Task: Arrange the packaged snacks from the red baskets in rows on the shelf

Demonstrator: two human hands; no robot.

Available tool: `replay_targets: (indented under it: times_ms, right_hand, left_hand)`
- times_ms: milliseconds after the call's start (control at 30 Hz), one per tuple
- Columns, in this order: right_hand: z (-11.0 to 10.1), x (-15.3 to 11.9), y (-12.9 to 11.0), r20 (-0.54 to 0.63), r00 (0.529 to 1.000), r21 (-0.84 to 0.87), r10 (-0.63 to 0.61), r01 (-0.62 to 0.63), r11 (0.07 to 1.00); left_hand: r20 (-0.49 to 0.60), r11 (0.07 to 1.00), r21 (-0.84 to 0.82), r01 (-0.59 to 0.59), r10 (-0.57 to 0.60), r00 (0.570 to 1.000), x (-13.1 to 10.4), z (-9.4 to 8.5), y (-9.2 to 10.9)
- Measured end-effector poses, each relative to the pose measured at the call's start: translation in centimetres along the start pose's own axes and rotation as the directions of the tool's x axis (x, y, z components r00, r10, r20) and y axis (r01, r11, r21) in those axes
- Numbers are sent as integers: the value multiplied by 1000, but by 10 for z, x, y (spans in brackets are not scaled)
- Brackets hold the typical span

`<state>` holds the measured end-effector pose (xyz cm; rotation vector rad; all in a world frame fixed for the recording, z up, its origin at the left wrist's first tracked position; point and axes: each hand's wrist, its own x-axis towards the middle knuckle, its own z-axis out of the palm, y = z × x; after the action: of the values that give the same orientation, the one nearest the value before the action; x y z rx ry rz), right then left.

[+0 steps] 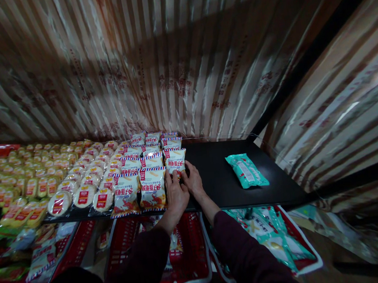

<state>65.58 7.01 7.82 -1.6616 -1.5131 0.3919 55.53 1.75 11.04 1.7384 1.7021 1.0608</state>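
Observation:
Both hands meet at the near end of the third column of white snack bags with red lettering. My left hand (177,192) rests its fingers at the lower edge of a white snack bag (176,159), its palm over the shelf's front. From the right, my right hand (193,180) touches the same bag's lower right corner. The fingers of both hands seem bent around it. Just left of my left hand stands another white bag (152,188), with more bags behind it. A teal packet (246,170) lies apart on the black shelf (214,193).
Round white-wrapped crackers (83,196) and small yellow packs (31,187) fill the shelf's left part. Below are a red basket (192,267), a basket of teal packets (310,269) and mixed snacks at left. Striped sheeting (181,70) hangs behind.

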Motion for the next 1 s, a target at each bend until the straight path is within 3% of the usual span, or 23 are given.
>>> replay_targets:
  times_ms: [267, 467, 700, 1000]
  right_hand:
    - [2, 1, 0, 37, 999, 103, 17, -21, 994]
    - [2, -2, 5, -2, 1000, 150, 13, -13, 989]
    - [-6, -25, 2, -27, 999, 213, 19, -13, 977]
    - [-23, -52, -24, 4, 1000, 184, -11, 10, 983]
  left_hand:
    - [-2, 999, -44, 12, -12, 1000, 2, 3, -3]
    - [8, 1000, -30, 4, -4, 1000, 0, 1, -2]
    - [9, 999, -11, -46, 46, 999, -6, -2, -2]
    - [41, 995, -63, -78, 81, 996, -28, -12, -3]
